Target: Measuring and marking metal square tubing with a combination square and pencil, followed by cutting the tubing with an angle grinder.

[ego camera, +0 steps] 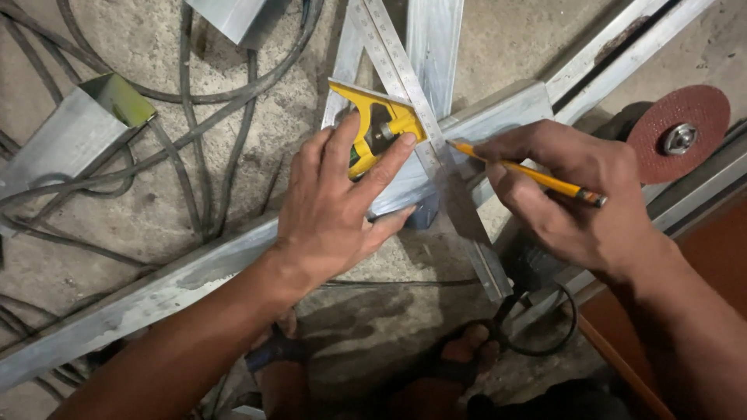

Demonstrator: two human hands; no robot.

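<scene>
Concrete floor (156, 39), left hand (331, 206) flat on square (381, 124), right hand (576, 202) pinching pencil (529, 173)

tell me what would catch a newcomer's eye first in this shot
The yellow combination square at top centre stands out: the left hand presses it flat on a long metal bar that runs across the concrete floor. Beside it the right hand holds a yellow pencil with its tip at the ruler blade. At the right edge lies an angle grinder's red disc.
</scene>
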